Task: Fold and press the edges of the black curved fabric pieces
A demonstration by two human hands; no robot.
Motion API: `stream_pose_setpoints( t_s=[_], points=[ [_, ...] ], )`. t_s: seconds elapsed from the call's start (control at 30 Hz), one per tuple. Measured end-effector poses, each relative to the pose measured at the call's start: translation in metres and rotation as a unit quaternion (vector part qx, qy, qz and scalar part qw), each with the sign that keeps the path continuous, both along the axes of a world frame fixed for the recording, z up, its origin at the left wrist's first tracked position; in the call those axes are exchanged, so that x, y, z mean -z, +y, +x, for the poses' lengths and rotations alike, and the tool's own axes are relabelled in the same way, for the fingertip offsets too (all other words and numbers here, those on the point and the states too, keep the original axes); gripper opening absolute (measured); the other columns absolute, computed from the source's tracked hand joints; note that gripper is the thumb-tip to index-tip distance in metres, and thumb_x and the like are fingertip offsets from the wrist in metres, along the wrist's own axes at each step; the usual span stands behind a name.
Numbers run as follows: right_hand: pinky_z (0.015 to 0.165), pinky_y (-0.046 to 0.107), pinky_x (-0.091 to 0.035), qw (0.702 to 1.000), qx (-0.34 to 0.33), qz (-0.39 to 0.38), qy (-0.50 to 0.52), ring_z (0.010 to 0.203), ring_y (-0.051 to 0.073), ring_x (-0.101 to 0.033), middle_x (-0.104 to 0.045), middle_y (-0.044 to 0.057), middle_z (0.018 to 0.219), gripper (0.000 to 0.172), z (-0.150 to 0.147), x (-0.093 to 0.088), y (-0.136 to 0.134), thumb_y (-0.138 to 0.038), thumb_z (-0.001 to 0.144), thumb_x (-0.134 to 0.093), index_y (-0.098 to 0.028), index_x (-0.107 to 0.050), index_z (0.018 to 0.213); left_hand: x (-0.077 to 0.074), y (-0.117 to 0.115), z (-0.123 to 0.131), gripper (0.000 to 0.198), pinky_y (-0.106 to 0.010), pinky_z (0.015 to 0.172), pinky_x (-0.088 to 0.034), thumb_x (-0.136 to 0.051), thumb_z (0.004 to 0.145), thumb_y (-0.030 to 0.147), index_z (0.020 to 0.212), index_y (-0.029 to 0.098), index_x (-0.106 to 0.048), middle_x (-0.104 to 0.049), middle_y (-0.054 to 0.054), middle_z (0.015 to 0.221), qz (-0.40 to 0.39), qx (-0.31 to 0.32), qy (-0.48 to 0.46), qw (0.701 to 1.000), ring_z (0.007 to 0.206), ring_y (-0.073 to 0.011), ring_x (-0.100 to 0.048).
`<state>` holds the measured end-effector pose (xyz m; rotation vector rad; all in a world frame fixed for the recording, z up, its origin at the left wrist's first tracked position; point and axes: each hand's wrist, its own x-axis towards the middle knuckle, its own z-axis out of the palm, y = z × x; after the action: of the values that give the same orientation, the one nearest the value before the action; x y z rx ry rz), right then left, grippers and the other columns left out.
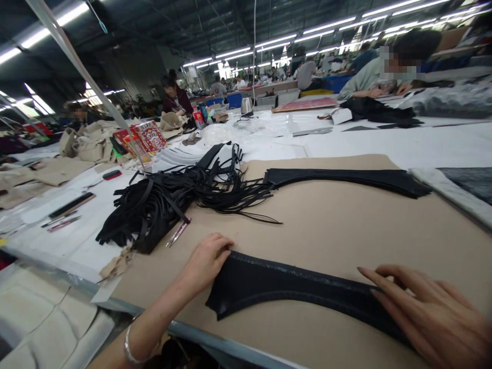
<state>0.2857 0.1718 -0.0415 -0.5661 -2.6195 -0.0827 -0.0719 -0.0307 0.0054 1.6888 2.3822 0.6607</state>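
A curved strip of black leather [292,289] lies on a sheet of tan cardboard [330,233] right in front of me. My left hand [205,261] rests on its left end, palm down. My right hand [432,318] lies flat with spread fingers over its right part, not gripping it. Farther up the cardboard lies a similar curved black piece [346,182]. To the left of my left hand sits a tangled heap of narrow black strips [165,205], with a small pink-handled metal tool [178,231] beside it.
The cardboard lies on a long white worktable [77,246] with a metal edge [172,325] near me. Beige material pieces [90,146], a printed box [140,137] and a kettle [246,105] stand beyond. A co-worker [380,69] leans over the table at the upper right.
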Motion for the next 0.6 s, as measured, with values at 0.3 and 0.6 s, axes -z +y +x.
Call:
stream_pose_setpoints(
  t_s=[0.3,0.6],
  points=[
    [0.087,0.040,-0.042,0.967,-0.088,-0.225,-0.081,0.099,0.024,-0.053,-0.059,0.007,0.108,0.019,-0.146,-0.049,-0.063,-0.016,0.093,-0.055,-0.020,-0.062,0.111,-0.006,0.017,-0.004,0.021,-0.029,0.073,-0.044,-0.055,0.071,0.000,0.076,0.018,-0.064,-0.064,-0.001,0.078,-0.088,0.024,-0.024,0.996,0.081,-0.0189,-0.059],
    [0.085,0.036,-0.038,0.954,-0.082,-0.273,-0.089,0.095,0.023,-0.052,-0.060,0.005,0.096,0.006,-0.195,-0.033,-0.072,-0.014,0.090,-0.060,-0.018,-0.063,0.093,-0.001,0.012,-0.009,0.025,-0.026,0.073,-0.044,-0.050,0.073,0.000,0.082,0.020,-0.061,-0.063,0.000,0.082,-0.067,0.046,-0.050,0.995,0.083,-0.0162,-0.058]
  ],
)
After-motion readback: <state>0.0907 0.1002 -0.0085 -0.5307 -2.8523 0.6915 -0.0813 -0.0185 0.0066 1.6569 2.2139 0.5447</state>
